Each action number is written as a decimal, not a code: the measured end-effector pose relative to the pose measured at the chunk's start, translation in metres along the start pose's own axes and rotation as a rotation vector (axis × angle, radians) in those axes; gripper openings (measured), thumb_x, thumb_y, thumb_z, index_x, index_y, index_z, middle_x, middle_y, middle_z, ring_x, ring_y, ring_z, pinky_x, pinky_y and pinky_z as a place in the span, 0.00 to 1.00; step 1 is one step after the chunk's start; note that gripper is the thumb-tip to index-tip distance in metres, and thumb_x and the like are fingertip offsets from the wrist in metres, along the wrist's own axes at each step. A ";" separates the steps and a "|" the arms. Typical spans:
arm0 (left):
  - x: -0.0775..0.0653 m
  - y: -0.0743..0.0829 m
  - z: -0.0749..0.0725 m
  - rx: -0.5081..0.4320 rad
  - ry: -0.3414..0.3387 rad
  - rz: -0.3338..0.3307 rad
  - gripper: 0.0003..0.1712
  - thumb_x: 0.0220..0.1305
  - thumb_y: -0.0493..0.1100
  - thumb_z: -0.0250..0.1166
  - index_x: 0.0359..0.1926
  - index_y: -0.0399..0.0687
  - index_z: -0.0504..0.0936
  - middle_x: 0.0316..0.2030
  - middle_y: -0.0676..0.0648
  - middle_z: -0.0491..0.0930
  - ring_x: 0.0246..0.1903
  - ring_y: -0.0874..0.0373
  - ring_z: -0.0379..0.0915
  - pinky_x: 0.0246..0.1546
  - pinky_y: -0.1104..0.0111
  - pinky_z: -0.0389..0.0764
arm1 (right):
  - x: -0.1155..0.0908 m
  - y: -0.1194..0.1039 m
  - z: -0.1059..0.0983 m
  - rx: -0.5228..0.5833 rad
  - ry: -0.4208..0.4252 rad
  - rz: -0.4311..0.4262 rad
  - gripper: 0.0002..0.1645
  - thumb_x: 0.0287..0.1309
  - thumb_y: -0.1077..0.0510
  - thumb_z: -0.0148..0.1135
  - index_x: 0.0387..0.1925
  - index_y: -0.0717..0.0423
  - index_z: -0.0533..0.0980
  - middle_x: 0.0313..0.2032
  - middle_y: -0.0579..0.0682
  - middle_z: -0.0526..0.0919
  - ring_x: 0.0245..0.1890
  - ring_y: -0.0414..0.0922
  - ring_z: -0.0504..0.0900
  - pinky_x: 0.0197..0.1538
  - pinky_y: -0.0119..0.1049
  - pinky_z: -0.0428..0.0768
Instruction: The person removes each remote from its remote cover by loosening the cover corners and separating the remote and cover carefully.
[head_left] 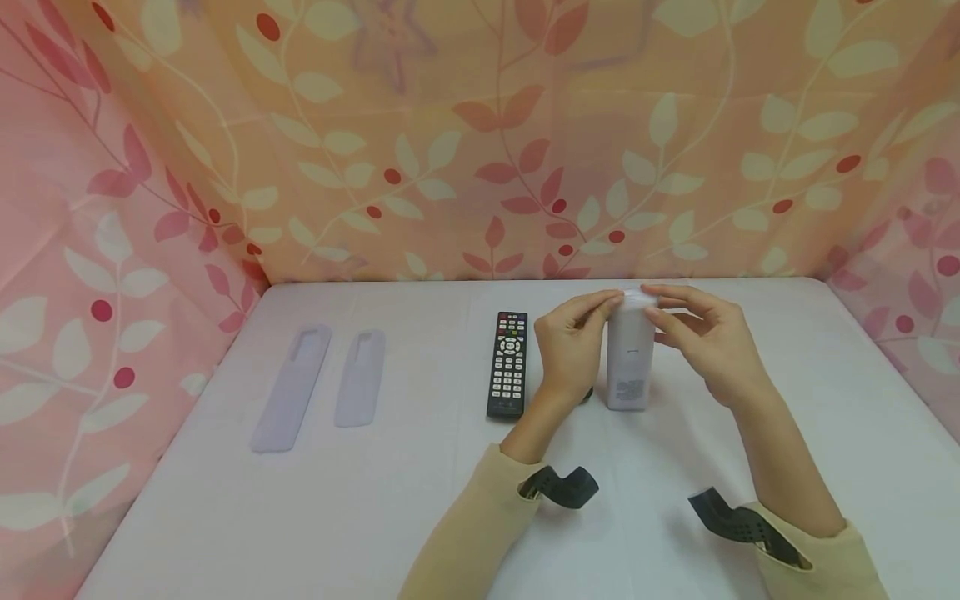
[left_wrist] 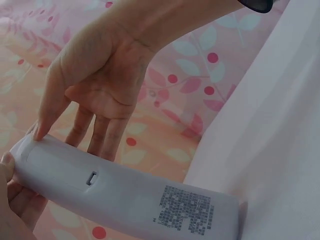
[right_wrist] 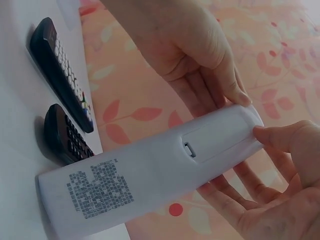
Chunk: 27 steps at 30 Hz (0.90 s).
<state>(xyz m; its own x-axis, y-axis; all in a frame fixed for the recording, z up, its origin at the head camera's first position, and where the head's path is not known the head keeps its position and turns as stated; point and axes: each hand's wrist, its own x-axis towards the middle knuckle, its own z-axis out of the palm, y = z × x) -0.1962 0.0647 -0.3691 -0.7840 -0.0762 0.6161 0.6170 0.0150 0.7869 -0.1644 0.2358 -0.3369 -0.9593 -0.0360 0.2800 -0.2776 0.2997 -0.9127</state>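
A white remote control [head_left: 628, 362] stands on one end on the table, its back facing me. The left wrist view shows the remote's battery cover near the top and a printed label lower down. My left hand [head_left: 572, 346] pinches the upper left edge, thumb on the back. Opposite it, my right hand [head_left: 712, 346] grips the upper right edge with thumb and fingers. Both thumbs touch near the top end in the right wrist view, where the left hand [right_wrist: 192, 55] and right hand [right_wrist: 285, 195] flank the remote. Its button side is hidden.
A black remote control [head_left: 507, 367] lies left of my left hand. Another dark remote [right_wrist: 67, 137] is mostly hidden behind that hand in the head view. Two translucent sleeves, a longer one [head_left: 291, 396] and a shorter one [head_left: 360, 383], lie farther left. Patterned cloth [head_left: 420, 150] surrounds the table.
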 end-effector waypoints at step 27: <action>0.006 0.001 -0.002 -0.147 0.000 -0.208 0.09 0.70 0.33 0.70 0.45 0.28 0.90 0.38 0.34 0.90 0.28 0.69 0.79 0.36 0.75 0.86 | 0.000 0.003 -0.008 0.155 -0.103 -0.004 0.21 0.70 0.71 0.63 0.56 0.49 0.86 0.54 0.37 0.82 0.49 0.33 0.85 0.49 0.24 0.85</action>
<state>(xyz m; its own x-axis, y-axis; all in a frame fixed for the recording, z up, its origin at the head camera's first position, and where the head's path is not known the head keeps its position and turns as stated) -0.1997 0.0620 -0.3647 -0.8949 -0.0628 0.4419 0.4463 -0.1461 0.8829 -0.1654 0.2446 -0.3374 -0.9563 -0.1361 0.2587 -0.2779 0.1496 -0.9489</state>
